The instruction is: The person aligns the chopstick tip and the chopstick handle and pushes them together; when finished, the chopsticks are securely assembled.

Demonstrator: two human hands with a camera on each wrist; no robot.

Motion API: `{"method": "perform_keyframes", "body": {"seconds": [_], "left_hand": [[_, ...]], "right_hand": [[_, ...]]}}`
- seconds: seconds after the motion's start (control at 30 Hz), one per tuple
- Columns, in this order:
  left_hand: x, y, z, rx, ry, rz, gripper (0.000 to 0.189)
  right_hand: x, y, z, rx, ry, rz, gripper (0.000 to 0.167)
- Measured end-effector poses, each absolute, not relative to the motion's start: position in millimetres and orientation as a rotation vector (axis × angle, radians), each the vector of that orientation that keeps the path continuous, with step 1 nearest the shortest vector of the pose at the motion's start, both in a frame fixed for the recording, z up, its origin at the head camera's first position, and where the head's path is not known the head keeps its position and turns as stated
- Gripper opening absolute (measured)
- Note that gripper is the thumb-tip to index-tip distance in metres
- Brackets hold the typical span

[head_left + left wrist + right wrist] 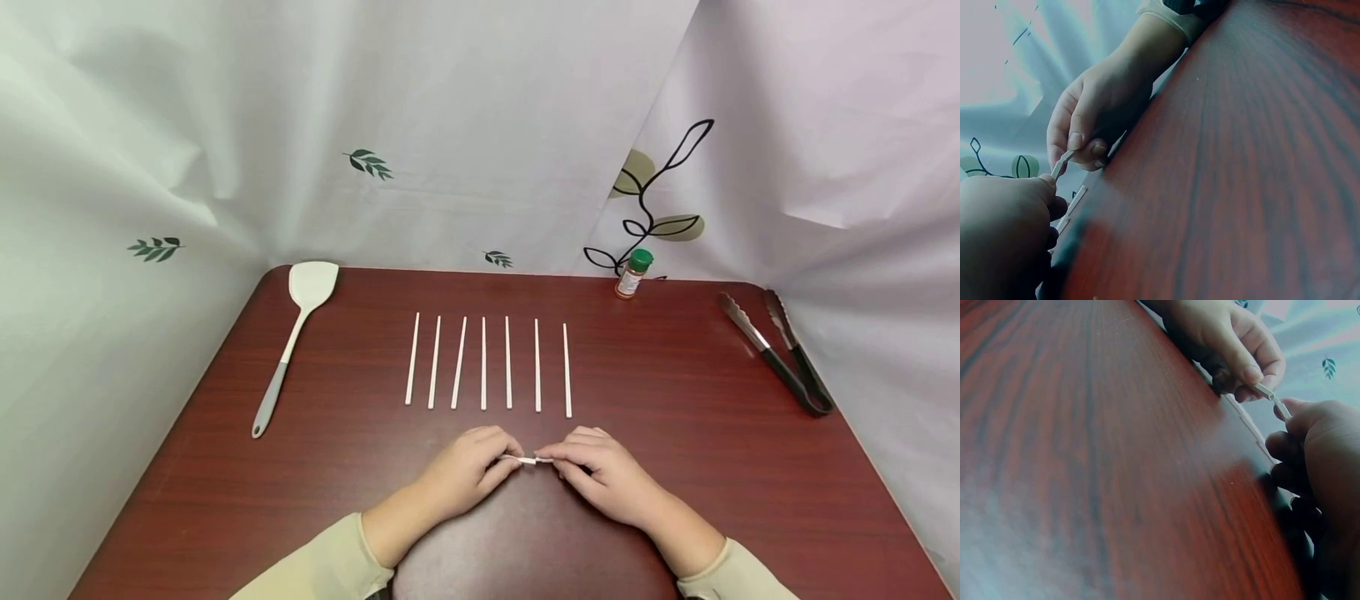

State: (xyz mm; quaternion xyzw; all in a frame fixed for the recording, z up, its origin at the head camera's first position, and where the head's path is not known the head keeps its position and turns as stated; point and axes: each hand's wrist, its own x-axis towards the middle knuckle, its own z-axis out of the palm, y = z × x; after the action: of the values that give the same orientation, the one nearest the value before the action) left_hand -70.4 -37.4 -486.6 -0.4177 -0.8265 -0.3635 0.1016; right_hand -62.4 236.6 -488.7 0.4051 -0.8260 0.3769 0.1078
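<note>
Between my two hands, near the front of the table, is a slim white chopstick [528,461]. A step or break shows at its middle, and I cannot tell whether it is one piece or two meeting ends. My left hand [474,471] pinches its left part between thumb and fingers. On the other side, my right hand [607,475] pinches the right part the same way. Both wrist views show the chopstick [1264,390] held at the fingertips, its outer ends hidden by the hands. Beyond them, several white chopsticks [483,362] lie spaced out in a row.
A white spatula [309,287] with a grey handle lies at the left. Metal tongs [787,367] with black handles lie at the far right. A green-capped spice bottle [631,276] stands at the back edge of the dark red table [660,367], against the hanging white cloth [480,125].
</note>
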Motion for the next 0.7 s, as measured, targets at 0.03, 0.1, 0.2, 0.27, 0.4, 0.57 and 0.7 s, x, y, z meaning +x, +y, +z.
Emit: {"method": "perform_keyframes", "body": {"seconds": [0.03,0.1,0.2,0.27,0.4,0.57,0.7], "left_hand": [[-70.4,-37.4,-486.6,-1.231,-2.438,-1.08,0.007],[-70.4,-37.9,-486.3,-1.228,-2.44,-1.089,0.008],[-70.4,-38.4,-485.7,-1.227,-2.439,-1.097,0.007],[-70.5,-38.5,-485.6,-1.229,-2.439,-1.101,0.006],[-70.5,-38.7,-485.7,-1.233,-2.443,-1.106,0.007],[-69.7,-38.7,-485.9,-1.233,-2.453,-1.085,0.008],[-70.0,-38.4,-485.9,-1.236,-2.451,-1.069,0.008]], "right_hand": [[-62.6,236.6,-488.7,1.192,-2.432,1.109,0.038],[-63.0,236.2,-488.8,1.195,-2.43,1.113,0.038],[-63.2,235.8,-489.0,1.204,-2.423,1.129,0.038],[-63.3,235.7,-489.1,1.211,-2.421,1.137,0.039],[-63.4,236.4,-489.1,1.219,-2.432,1.135,0.038],[-63.1,236.6,-489.7,1.222,-2.439,1.113,0.037],[-62.9,236.3,-489.8,1.223,-2.434,1.091,0.037]]}}
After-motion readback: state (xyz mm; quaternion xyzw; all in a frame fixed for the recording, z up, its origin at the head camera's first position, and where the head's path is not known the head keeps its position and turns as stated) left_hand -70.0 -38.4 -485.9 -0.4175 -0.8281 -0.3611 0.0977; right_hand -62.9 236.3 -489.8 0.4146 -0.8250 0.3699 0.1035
